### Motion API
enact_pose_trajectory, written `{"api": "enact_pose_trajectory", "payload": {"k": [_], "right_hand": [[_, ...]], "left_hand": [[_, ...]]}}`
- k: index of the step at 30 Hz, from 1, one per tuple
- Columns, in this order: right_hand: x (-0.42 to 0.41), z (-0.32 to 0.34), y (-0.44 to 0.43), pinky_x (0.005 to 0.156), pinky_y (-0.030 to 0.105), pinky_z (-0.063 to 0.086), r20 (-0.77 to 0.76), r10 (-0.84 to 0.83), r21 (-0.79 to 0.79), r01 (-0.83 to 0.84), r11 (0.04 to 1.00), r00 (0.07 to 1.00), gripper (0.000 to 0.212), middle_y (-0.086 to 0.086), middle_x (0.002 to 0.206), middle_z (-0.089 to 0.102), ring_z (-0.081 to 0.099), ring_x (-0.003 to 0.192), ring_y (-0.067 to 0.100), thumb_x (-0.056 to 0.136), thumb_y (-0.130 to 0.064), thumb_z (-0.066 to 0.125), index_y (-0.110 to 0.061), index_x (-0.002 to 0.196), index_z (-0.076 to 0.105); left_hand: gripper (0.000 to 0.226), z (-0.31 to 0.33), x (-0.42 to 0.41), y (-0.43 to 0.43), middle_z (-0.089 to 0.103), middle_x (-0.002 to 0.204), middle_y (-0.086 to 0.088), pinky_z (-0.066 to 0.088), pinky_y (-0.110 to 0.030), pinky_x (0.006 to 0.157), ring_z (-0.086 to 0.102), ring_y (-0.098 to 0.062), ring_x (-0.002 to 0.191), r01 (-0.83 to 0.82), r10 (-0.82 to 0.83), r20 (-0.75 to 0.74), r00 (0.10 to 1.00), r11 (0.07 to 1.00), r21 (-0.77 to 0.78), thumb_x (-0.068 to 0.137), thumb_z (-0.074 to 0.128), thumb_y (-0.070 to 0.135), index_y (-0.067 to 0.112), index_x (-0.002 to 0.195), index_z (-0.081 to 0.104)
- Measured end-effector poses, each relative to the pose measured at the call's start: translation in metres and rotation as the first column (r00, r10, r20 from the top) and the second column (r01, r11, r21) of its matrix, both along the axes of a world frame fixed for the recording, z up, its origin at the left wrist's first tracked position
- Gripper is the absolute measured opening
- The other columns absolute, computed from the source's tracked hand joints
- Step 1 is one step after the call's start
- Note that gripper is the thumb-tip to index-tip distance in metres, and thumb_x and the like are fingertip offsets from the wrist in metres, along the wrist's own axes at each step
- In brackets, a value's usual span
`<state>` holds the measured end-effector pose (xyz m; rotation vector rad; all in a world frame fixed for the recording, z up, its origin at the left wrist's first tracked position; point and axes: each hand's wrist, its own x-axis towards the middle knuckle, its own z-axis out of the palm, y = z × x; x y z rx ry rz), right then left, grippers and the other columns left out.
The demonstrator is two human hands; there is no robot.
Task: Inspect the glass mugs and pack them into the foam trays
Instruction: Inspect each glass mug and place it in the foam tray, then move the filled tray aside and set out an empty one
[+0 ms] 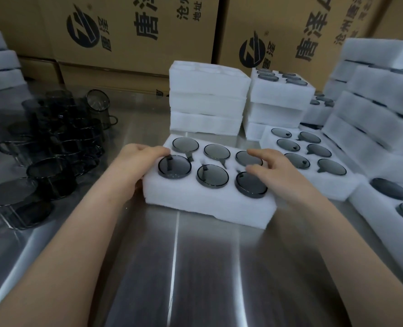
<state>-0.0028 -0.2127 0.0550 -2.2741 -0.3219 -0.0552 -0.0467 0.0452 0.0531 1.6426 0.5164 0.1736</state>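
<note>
Left hand curls round the left edge of the foam tray at frame centre while right hand lies spread on its six glass mugs, so I'd press them flush, then lift level.

Left brown corrugated cardboard carton: round black emblem with small characters 唐泽 beside it. Large black 唐泽. Smaller lines begin 沧州 and 地址, the rest cropped.

Right brown cardboard carton: matching emblem, large 唐泽, smaller line 沧州唐泽, the rest cropped.
</note>
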Motion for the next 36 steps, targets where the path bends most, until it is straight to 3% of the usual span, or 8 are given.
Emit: {"api": "enact_pose_trajectory", "payload": {"k": [6,11,13,15,20,25,31,36], "right_hand": [[-0.006,0.009,-0.019,0.105,0.030,0.041,-0.001,0.172,-0.052,-0.172,0.984,0.985,0.046,-0.010,0.135,0.048,0.053,0.117,0.011,0.090,-0.013,0.061,-0.037,0.129,0.057],[-0.012,0.001,-0.042,0.100,0.003,0.032,-0.078,0.456,-0.198,-0.463,0.864,0.886,0.093,-0.052,0.139,0.010,0.011,0.132,-0.027,0.076,0.005,0.064,-0.064,0.131,0.032],[-0.012,-0.009,-0.040,0.105,0.004,0.019,0.038,0.431,-0.400,-0.381,0.833,0.902,0.097,-0.042,0.148,0.005,0.008,0.139,-0.013,0.076,-0.017,0.076,-0.067,0.135,0.018],[-0.016,-0.016,-0.033,0.114,0.026,0.018,0.198,0.379,-0.530,-0.226,0.817,0.904,0.089,-0.013,0.153,0.024,0.019,0.139,0.014,0.078,-0.040,0.076,-0.064,0.138,0.015],[-0.020,-0.022,-0.020,0.102,0.052,0.027,0.485,0.427,-0.604,-0.061,0.795,0.763,0.051,0.008,0.121,0.055,0.046,0.122,0.030,0.082,-0.050,0.051,-0.039,0.130,0.038],[-0.014,-0.029,-0.018,0.095,0.043,0.037,0.406,0.499,-0.569,-0.215,0.794,0.765,0.039,0.011,0.121,0.046,0.045,0.116,0.032,0.085,-0.027,0.075,-0.023,0.121,0.061],[-0.019,-0.018,-0.006,0.077,0.046,0.049,0.395,0.443,-0.463,-0.242,0.852,0.805,0.029,0.000,0.104,0.040,0.045,0.093,0.021,0.083,-0.024,0.075,-0.021,0.110,0.065],[-0.037,0.002,-0.001,0.069,0.032,0.041,0.591,0.319,-0.383,-0.091,0.919,0.741,0.025,0.006,0.101,0.045,0.045,0.092,0.021,0.081,-0.034,0.057,-0.033,0.107,0.059]], "left_hand": [[0.042,-0.003,0.002,0.018,0.070,0.114,-0.009,0.053,-0.042,0.092,0.067,-0.028,0.103,0.051,0.018,0.177,0.984,0.926,-0.374,0.076,0.077,0.022,0.010,0.114,0.066],[0.040,-0.008,0.003,0.018,0.071,0.114,-0.012,0.054,-0.040,0.093,0.068,-0.026,0.107,0.212,-0.058,0.295,0.954,0.826,-0.523,0.084,0.070,0.031,0.004,0.113,0.070],[0.036,-0.009,0.005,0.014,0.070,0.115,-0.014,0.056,-0.040,0.090,0.067,-0.026,0.108,0.252,-0.032,0.352,0.936,0.759,-0.600,0.087,0.066,0.034,0.005,0.108,0.073],[0.037,-0.010,0.006,0.011,0.069,0.118,-0.016,0.056,-0.041,0.090,0.066,-0.028,0.110,0.273,0.001,0.384,0.923,0.701,-0.658,0.090,0.063,0.035,0.005,0.110,0.073],[0.054,-0.012,0.007,0.007,0.064,0.126,-0.016,0.048,-0.042,0.102,0.062,-0.029,0.117,0.301,0.038,0.440,0.897,0.678,-0.671,0.090,0.060,0.031,0.002,0.135,0.052],[0.033,-0.015,0.011,0.005,0.058,0.133,-0.018,0.050,-0.045,0.093,0.060,-0.034,0.116,0.218,0.058,0.399,0.915,0.760,-0.612,0.093,0.058,0.018,0.004,0.122,0.052],[0.045,-0.016,0.013,-0.002,0.061,0.132,-0.016,0.044,-0.048,0.105,0.058,-0.031,0.122,0.292,0.131,0.471,0.872,0.634,-0.716,0.095,0.056,0.027,0.003,0.132,0.055],[0.039,-0.011,0.013,-0.012,0.071,0.112,-0.008,0.055,-0.039,0.088,0.067,-0.025,0.108,0.456,0.028,0.566,0.824,0.561,-0.691,0.090,0.061,0.031,0.010,0.122,0.061]]}}
